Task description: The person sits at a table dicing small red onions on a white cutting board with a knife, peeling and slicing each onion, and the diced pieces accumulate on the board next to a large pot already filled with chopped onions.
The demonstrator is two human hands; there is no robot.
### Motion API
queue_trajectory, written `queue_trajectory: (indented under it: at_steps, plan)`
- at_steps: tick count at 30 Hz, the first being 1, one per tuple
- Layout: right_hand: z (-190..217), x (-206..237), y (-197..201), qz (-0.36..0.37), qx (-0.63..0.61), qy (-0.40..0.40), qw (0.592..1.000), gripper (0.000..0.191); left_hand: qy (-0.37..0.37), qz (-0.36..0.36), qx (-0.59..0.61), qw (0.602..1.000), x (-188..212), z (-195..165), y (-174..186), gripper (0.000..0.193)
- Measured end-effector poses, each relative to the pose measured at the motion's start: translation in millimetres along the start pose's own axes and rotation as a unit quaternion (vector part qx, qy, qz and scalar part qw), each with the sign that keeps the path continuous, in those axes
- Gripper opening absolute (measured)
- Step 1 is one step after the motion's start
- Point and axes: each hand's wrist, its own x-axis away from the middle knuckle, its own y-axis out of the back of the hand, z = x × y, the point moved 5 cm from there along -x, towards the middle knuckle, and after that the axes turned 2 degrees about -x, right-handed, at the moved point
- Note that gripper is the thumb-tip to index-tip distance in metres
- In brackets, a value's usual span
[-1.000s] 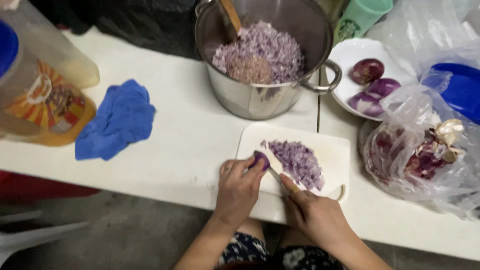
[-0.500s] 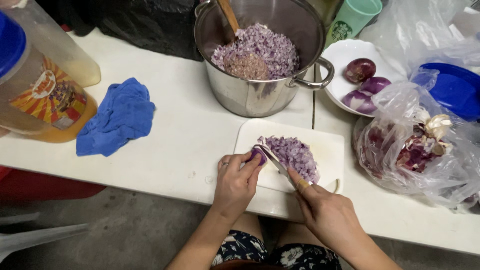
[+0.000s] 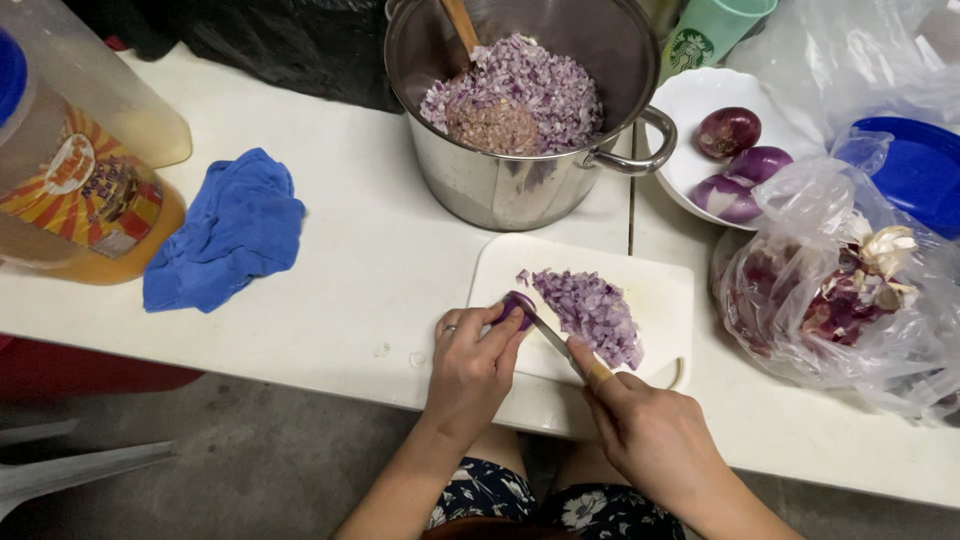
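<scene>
White table (image 3: 330,290), head view: cutting board (image 3: 660,290) at the near edge. Left hand (image 3: 470,365), fingers curled shut, pins an onion piece (image 3: 517,303) on the board's left part. Right hand (image 3: 650,430), closed around the handle, holds a knife (image 3: 550,335) with its blade against that piece (forefinger along the spine). Chopped onion (image 3: 592,312) lies just right of the blade. Behind: pot (image 3: 520,180) of chopped onion, blue cloth (image 3: 230,230), bowl (image 3: 690,110) of peeled onions, bag (image 3: 850,290) of skins.

orange-labelled jug (image 3: 70,190) far left, clear onion-skin bag (image 3: 850,290) right
</scene>
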Motion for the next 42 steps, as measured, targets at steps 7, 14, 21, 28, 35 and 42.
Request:
queue_trajectory:
  at_steps: [7, 14, 21, 28, 35, 42]
  plan:
    - [4, -12, -31, -0.005, 0.043, 0.028, 0.999, 0.067, 0.009, 0.008, 0.011, 1.0, 0, 1, 0, 0.024]
    - [1, -14, -16, -0.089, -0.044, 0.092, 0.991, 0.058, 0.008, -0.017, 0.029, 0.999, 3, 10, -7, 0.022]
    - [4, 0, 5, -0.051, -0.009, 0.022, 0.998, 0.061, 0.015, -0.023, 0.02, 0.999, 4, 7, -4, 0.02]
    - [5, -6, -8, -0.025, 0.025, 0.028, 0.999, 0.065, 0.018, -0.016, 0.029, 0.999, 5, 11, -11, 0.021]
    - [6, -25, -35, -0.03, 0.047, 0.043, 0.998, 0.062, 0.021, -0.022, 0.023, 0.999, 7, 14, -14, 0.021]
    - [-7, 10, -30, -0.011, 0.004, -0.006, 1.0, 0.062, 0.054, -0.03, -0.006, 0.998, 6, 31, -17, 0.019]
